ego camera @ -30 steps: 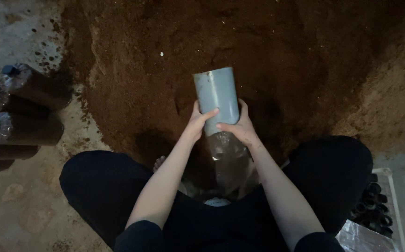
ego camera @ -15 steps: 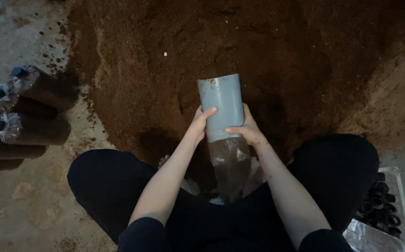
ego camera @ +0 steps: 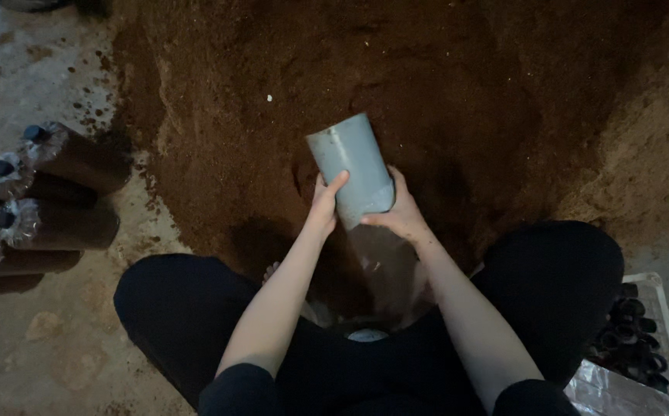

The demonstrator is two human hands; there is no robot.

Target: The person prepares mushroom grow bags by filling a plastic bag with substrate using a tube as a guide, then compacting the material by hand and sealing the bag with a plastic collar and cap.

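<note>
Soil heap (ego camera: 442,100) behind hand-held pipe (ego camera: 351,166)

Clear plastic bag (ego camera: 384,266) under a grey tube between the knees, filled brown cylindrical bags (ego camera: 49,208) stacked at left with dark caps, clear-wrapped tray of black rings (ego camera: 627,339) at lower right

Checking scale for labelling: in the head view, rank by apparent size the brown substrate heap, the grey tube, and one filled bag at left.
1. Brown substrate heap, by far the largest.
2. and 3. Grey tube and a filled bag: they look similar, so I won't rank them.
</note>
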